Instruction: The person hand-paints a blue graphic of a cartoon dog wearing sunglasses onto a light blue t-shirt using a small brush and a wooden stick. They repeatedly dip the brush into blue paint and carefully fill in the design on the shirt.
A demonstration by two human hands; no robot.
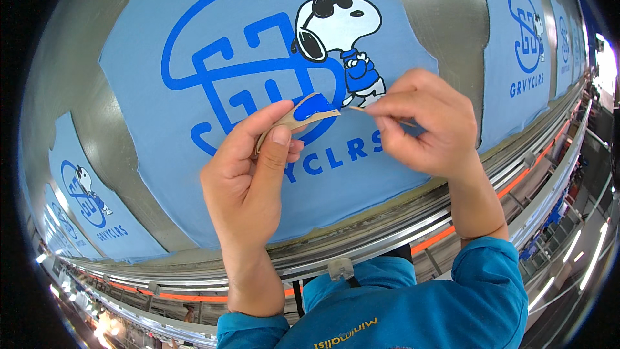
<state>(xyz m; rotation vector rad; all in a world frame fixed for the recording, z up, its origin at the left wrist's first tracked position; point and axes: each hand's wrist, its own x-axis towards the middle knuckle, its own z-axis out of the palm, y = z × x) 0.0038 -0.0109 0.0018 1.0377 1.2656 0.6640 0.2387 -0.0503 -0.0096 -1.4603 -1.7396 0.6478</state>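
My left hand [244,178] pinches a folded brown scrap of card or paper [321,116] between thumb and fingers. A thick dab of wet blue paint [312,106] lies on its upper face. In my right hand [431,123] a thin wooden stick [358,110] is gripped between thumb and forefinger, its tip pointing left, a little apart from the scrap. Under both hands lies a light blue fabric panel [152,103], printed with a darker blue looped emblem [174,45] and a white cartoon dog [355,22] in sunglasses and a blue top. My left hand hides part of the lettering.
The panel lies flat on a long grey table [433,0]. More printed blue panels lie along it, at the right [497,110] and the left [103,232]. A metal rail [381,236] with an orange strip [433,239] runs along the near edge, close to my body.
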